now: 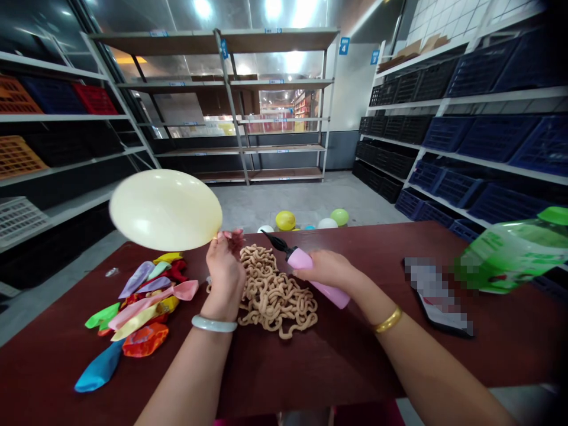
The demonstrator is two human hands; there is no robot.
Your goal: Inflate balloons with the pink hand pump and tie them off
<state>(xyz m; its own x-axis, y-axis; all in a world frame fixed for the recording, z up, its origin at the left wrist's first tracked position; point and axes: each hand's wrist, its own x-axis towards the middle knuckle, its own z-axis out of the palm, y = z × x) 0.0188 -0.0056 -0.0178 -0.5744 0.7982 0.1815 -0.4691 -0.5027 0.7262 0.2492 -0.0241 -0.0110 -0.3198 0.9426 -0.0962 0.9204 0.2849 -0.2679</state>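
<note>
A blown-up pale yellow balloon [165,209] is pinched at its neck by my left hand [225,260], above the left part of the table. My right hand [326,271] is wrapped round a pink balloon pump [302,260], whose black nozzle points up and left, apart from the balloon. Between and below my hands lies a heap of tan, twisted rubber-like strands [275,296] on the dark red table [355,367]. Left of my left forearm is a pile of limp balloons [142,319] in several colours.
To the right lie a phone [437,296] and a green-capped bottle [515,251]. Beyond the table's far edge, inflated balloons [285,220] show near the floor. Metal shelves [275,86] stand at the back, and racks of blue crates [497,139] line the right.
</note>
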